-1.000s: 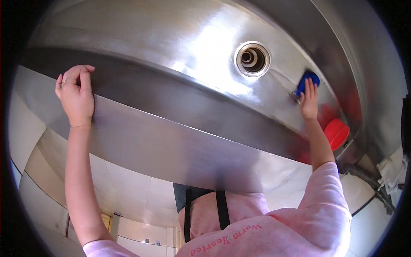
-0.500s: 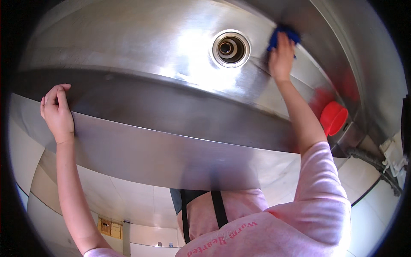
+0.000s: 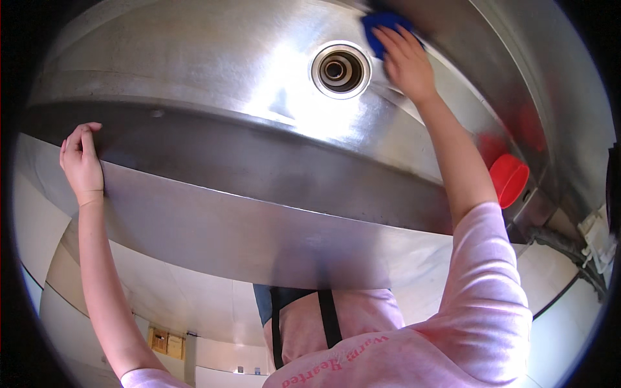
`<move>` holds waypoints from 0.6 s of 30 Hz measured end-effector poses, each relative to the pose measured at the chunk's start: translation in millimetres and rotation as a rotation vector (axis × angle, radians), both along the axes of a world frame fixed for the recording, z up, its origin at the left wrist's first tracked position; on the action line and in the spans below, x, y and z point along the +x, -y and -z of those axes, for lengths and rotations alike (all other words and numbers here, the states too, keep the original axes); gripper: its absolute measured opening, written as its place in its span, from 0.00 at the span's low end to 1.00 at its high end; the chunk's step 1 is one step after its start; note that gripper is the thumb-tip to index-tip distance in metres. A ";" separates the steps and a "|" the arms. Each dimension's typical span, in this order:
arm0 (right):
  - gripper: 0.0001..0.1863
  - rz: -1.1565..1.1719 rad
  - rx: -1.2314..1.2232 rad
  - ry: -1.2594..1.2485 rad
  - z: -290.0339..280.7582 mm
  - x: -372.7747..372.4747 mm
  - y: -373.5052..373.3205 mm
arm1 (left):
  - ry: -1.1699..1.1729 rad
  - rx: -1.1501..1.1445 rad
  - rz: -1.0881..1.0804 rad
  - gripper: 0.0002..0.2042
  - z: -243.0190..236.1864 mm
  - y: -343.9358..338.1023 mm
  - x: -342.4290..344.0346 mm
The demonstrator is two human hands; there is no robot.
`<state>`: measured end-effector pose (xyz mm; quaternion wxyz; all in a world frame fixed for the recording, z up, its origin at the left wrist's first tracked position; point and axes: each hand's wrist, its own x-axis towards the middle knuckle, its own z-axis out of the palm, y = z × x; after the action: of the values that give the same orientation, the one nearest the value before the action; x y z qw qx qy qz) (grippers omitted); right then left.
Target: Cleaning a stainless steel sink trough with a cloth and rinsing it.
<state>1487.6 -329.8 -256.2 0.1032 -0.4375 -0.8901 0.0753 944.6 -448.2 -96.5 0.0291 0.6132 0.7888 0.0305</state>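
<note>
A blue cloth (image 3: 377, 35) lies under my right hand (image 3: 409, 64), which presses it flat with outstretched fingers against the bottom of a stainless steel sink (image 3: 187, 64), close to the far right wall. Just left of that hand is the round drain opening (image 3: 341, 70) with its metal ring. My left hand (image 3: 82, 158) rests over the sink's front rim at the far left, its fingers curled around the edge.
A red plastic cup or scoop (image 3: 509, 180) sits at the sink's right end, beside my right forearm. Beyond it, a dark hose (image 3: 563, 244) and a white fitting (image 3: 596, 239) are at the right. The steel front panel (image 3: 259, 226) faces me.
My right hand has slid the blue cloth leftward and farther away along the sink bottom, toward the drain's far side. My left hand stays on the rim.
</note>
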 end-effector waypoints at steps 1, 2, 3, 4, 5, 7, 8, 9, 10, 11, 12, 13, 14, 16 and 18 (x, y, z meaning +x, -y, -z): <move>0.29 0.086 0.001 0.012 4.5 27.7 15.1 | 0.000 0.004 -0.006 0.14 -1.1 0.3 0.2; 0.29 0.171 -0.014 0.032 3.9 50.1 32.4 | 0.010 0.008 -0.011 0.14 -1.2 1.5 1.7; 0.28 0.237 -0.035 0.042 2.9 74.6 45.0 | 0.022 0.014 -0.016 0.14 -2.2 1.9 4.8; 0.27 0.294 -0.015 0.060 5.7 96.1 56.1 | 0.021 0.019 -0.027 0.14 -3.1 0.8 7.6; 0.27 0.326 -0.016 0.060 5.2 105.3 64.0 | 0.013 0.010 -0.033 0.14 -5.2 -0.2 8.7; 0.29 0.372 0.012 0.082 4.4 102.5 67.6 | 0.018 -0.024 -0.035 0.14 -4.9 -2.0 10.0; 0.30 0.411 0.034 0.085 5.9 93.6 66.8 | 0.012 -0.028 -0.048 0.14 -4.3 -2.4 10.8; 0.30 0.399 0.028 0.079 12.9 80.3 63.5 | 0.000 -0.030 -0.046 0.14 -4.2 -2.6 11.4; 0.31 0.397 0.064 0.029 20.4 61.6 59.7 | -0.010 -0.036 -0.040 0.15 -3.5 -2.8 12.3; 0.31 0.395 0.102 -0.023 25.8 40.4 54.4 | -0.005 -0.049 -0.044 0.15 -3.6 -2.7 11.7; 0.32 0.300 0.058 -0.066 19.5 7.1 40.8 | -0.016 -0.046 -0.060 0.15 -10.6 -3.0 6.9; 0.32 0.273 0.054 -0.045 18.3 -27.4 35.4 | -0.010 -0.050 -0.057 0.15 -11.5 -2.2 6.1; 0.31 0.210 0.035 -0.037 19.9 -56.3 28.1 | 0.008 -0.056 -0.053 0.15 -5.6 -0.8 7.6; 0.29 0.056 0.010 -0.035 18.7 -126.6 14.8 | -0.013 -0.041 -0.060 0.15 -5.4 -0.5 8.1; 0.27 -0.004 0.004 -0.069 19.1 -180.0 6.4 | 0.000 0.055 -0.003 0.14 -1.2 -2.2 10.8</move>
<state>1307.6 -336.2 -275.3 0.1348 -0.4326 -0.8870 0.0887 955.4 -446.0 -95.3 0.0121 0.6125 0.7887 0.0521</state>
